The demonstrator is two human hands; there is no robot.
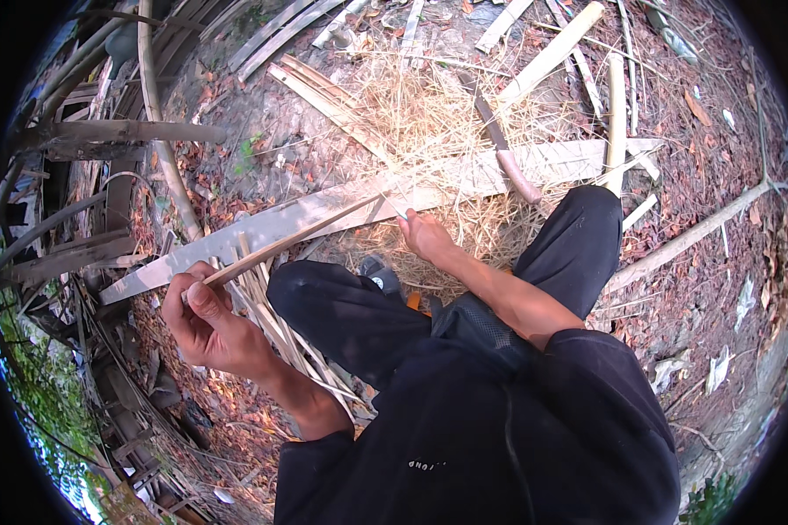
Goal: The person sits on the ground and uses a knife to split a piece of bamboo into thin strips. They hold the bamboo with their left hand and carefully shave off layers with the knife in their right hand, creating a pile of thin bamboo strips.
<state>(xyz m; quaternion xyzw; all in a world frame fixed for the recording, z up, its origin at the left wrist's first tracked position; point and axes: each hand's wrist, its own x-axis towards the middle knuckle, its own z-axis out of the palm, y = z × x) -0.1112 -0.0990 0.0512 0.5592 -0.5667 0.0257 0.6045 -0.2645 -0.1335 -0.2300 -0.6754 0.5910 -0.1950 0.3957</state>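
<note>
My left hand (208, 319) pinches the near end of a long thin bamboo strip (302, 234) between thumb and fingers. The strip slants up and to the right over a long flat plank (171, 265) that lies across the ground before me. My right hand (427, 238) is closed round a small knife (395, 206); its handle is hidden in the fist. The thin, pale blade reaches the strip's far end, where it appears to touch. To the right, a machete (518, 178) rests with its wooden handle on the plank and its dark blade over the shavings.
Pale curly shavings (438, 109) heap beyond and around the plank. Split strips (324, 96) and bamboo poles (552, 57) lie at the far side. More cut strips (267, 306) sit beside my left knee. Stacked branches and boards (87, 136) stand at the left.
</note>
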